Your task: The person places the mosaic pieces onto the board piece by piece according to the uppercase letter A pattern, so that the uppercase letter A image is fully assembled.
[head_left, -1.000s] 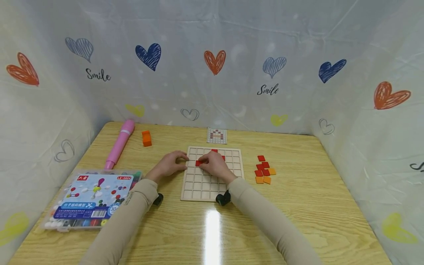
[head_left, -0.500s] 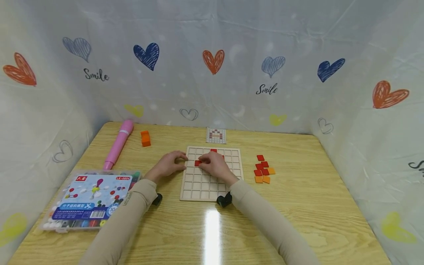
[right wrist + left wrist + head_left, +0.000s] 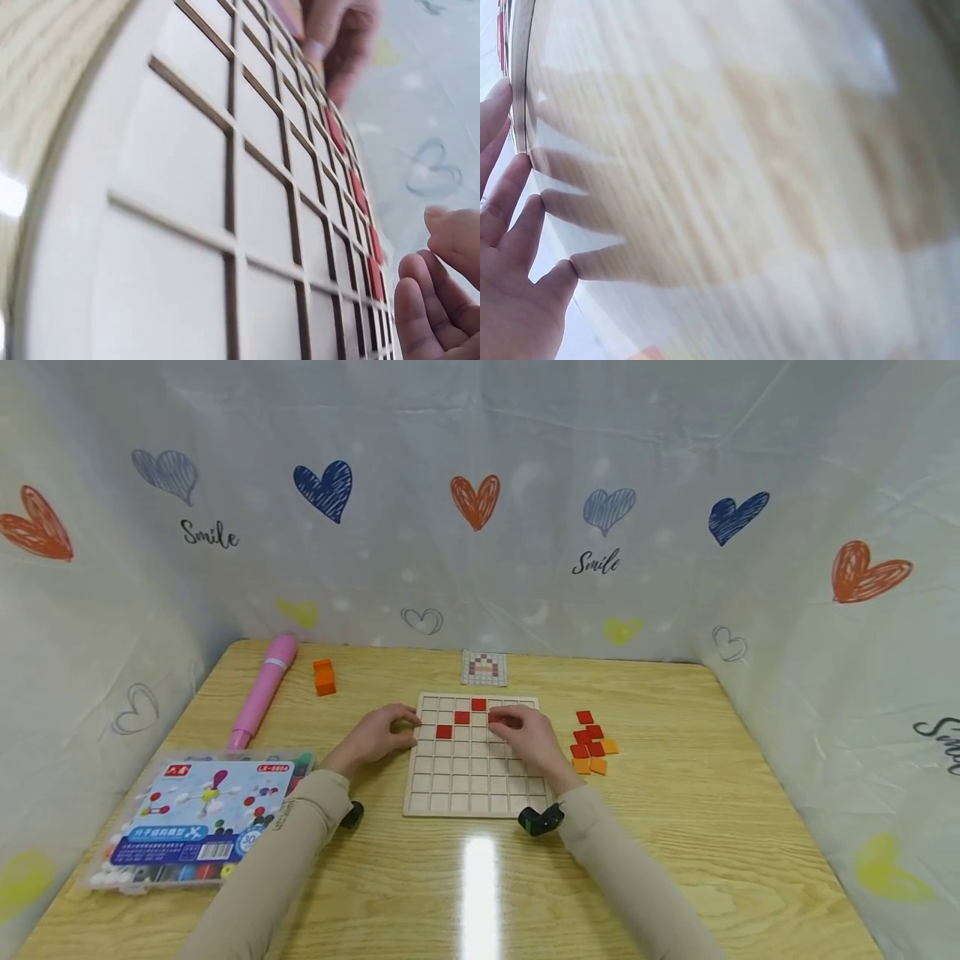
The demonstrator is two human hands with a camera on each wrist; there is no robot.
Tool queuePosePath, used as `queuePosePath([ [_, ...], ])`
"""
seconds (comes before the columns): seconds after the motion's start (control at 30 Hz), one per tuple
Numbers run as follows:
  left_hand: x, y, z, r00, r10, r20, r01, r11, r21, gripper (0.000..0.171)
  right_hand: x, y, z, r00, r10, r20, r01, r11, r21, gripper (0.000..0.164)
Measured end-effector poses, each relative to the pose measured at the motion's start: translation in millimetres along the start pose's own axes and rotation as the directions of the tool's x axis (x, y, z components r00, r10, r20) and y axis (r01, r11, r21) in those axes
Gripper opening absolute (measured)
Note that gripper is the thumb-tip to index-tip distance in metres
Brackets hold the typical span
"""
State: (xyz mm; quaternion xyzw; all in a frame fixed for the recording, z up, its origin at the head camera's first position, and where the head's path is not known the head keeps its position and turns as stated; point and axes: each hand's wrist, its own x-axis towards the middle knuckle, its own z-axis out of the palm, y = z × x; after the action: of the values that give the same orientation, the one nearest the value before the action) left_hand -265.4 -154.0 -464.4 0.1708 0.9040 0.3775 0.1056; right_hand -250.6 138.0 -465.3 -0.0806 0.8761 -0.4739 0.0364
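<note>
In the head view, a wooden grid board (image 3: 450, 782) lies in the middle of the table with red square tiles (image 3: 462, 717) in its upper cells, forming a peak. The left hand (image 3: 377, 735) rests at the board's left edge; in the left wrist view its fingertips touch the tabletop and the thumb is at the board's rim. The right hand (image 3: 531, 739) is over the board's upper right, fingertips right at a red tile (image 3: 492, 718) that they partly cover. In the right wrist view, that hand's fingers (image 3: 412, 296) are loosely bent, with nothing visible between them.
Loose red and orange tiles (image 3: 588, 743) lie right of the board. A pattern card (image 3: 483, 668) is behind it. Left are an orange block (image 3: 324, 677), a pink stick-like object (image 3: 262, 693) and a plastic case with a molecule picture (image 3: 195, 818). A printed curtain (image 3: 420, 568) surrounds the table.
The right hand has shifted right across the board, from the left red tile to the right one, uncovering a red tile between them. The left hand stays at the board's edge.
</note>
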Motion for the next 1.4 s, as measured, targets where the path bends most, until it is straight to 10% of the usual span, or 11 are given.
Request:
queuePosePath([
  [0.77, -0.5, -2.3, -1.2, 1.0, -0.022, 0.007, 0.022, 1.0, -0.016, 0.031, -18.2, 60.3, -78.7, 0.929, 0.144, -0.342, -0.143, 0.989, 0.03, 0.047],
  [1.0, 0.2, -2.8, -0.6, 1.0, -0.02, 0.01, 0.02, 1.0, -0.023, 0.03, -19.2, 74.7, -92.7, 0.908, 0.26, -0.328, -0.237, 0.965, 0.109, 0.053],
  [1.4, 1.7, -2.1, -0.4, 1.0, 0.002, 0.004, -0.002, 1.0, -0.015, 0.03, -13.2, 72.3, -94.5, 0.923, 0.252, -0.29, -0.283, 0.956, -0.072, 0.044],
])
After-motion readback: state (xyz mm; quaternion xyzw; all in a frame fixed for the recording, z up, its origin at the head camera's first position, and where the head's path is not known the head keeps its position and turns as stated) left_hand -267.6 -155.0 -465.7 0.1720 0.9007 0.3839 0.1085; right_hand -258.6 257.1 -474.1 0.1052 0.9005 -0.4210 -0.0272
